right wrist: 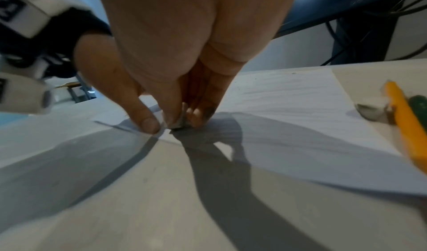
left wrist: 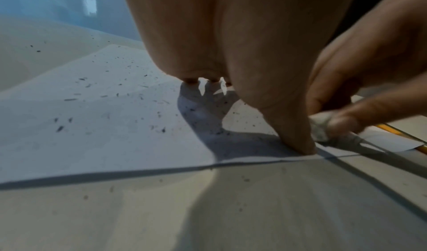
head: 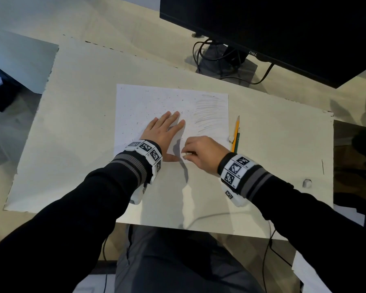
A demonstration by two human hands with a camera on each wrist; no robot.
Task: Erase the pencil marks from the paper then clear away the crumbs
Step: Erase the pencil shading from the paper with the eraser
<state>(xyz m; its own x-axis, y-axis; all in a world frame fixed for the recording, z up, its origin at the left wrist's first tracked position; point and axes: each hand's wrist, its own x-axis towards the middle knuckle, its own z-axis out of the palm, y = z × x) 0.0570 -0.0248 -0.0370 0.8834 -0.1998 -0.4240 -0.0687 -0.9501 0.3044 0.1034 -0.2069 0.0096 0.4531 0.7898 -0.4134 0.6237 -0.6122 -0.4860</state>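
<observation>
A white sheet of paper (head: pixel 148 102) lies on the desk, with pencil strokes (head: pixel 211 113) on its right part and dark eraser crumbs (head: pixel 140 115) scattered over its left and middle. My left hand (head: pixel 165 132) lies flat on the paper with straight fingers, thumb (left wrist: pixel 298 141) pressing near the paper's front edge. My right hand (head: pixel 199 155) pinches a small white eraser (right wrist: pixel 179 124) against the paper at its front edge, just right of the left thumb. The eraser (left wrist: pixel 323 125) is mostly hidden by the fingers.
A yellow pencil (head: pixel 235 134) and a green pencil (head: pixel 238 140) lie just right of the paper, with a second white eraser (head: pixel 230 139) beside them. Another small white piece (head: pixel 306 183) sits at the desk's right. A monitor (head: pixel 283 28) with its stand and cables stands behind.
</observation>
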